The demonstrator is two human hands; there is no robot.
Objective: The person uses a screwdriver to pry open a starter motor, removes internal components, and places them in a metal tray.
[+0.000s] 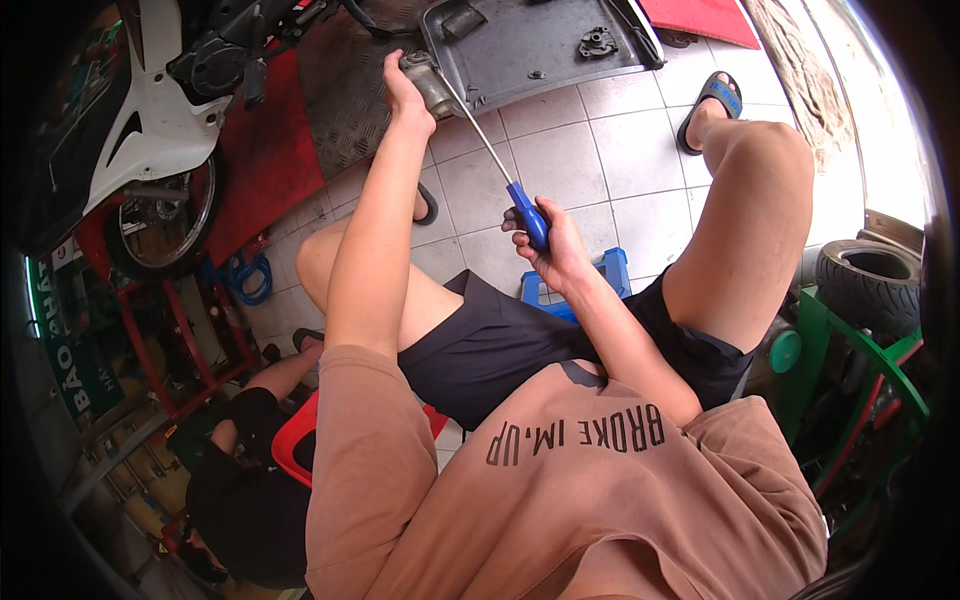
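My left hand (404,95) is closed around a grey cylindrical metal part (432,92), holding it beside the near left corner of a grey tray (550,78). My right hand (556,243) grips the blue handle of a long screwdriver (528,213) between my knees. The screwdriver's thin shaft slants up and left to the metal part. Whether its tip sits in a screw there is too small to tell. Inside the tray lie a dark round metal part (598,43), a small cylinder (463,20) and several little pieces.
A white and black motorbike (150,110) stands at the left on a red platform (270,150) with a ridged metal plate (345,100). Behind my left arm another person in dark clothes (240,490) sits near a red chair (295,450). Tyres (872,280) and a green frame (850,345) are at right.
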